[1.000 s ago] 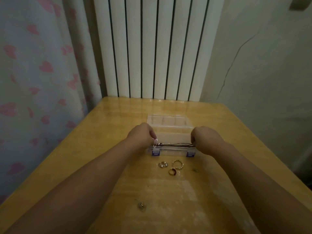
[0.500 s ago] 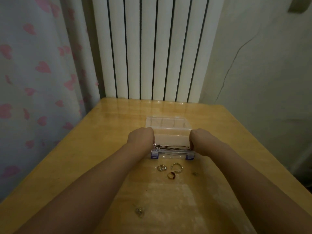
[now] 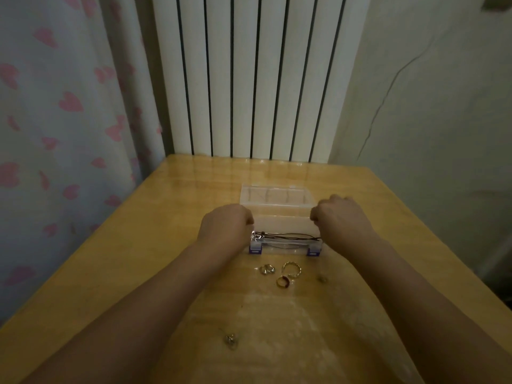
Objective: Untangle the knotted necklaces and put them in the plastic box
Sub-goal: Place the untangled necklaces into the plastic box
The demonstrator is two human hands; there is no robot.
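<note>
On the wooden desk (image 3: 116, 273) stands a clear plastic box (image 3: 284, 225) with its lid (image 3: 275, 195) open and lying back toward the radiator (image 3: 255, 76). Two purple clasps (image 3: 255, 249) sit on the near wall of the box. A dark cord necklace (image 3: 288, 236) lies stretched along the near part of the box, from one side to the other, and its small silver pendant (image 3: 255, 236) is at the left end, just beside the left hand (image 3: 225, 228).

The left hand is at the left side of the box with the fingers curled in. The right hand (image 3: 339, 217) is at the right side, also with curled fingers. Both hands meet the ends of the cord, but the fingertips are hidden, so I cannot tell if they really pinch it.

In front of the box, on the desk, lie three rings (image 3: 291, 268) close together, and a small dark piece (image 3: 321, 278) to their right. Nearer to the person lies a small silver trinket (image 3: 231, 340). A curtain with pink hearts (image 3: 55, 120) hangs at the left.
</note>
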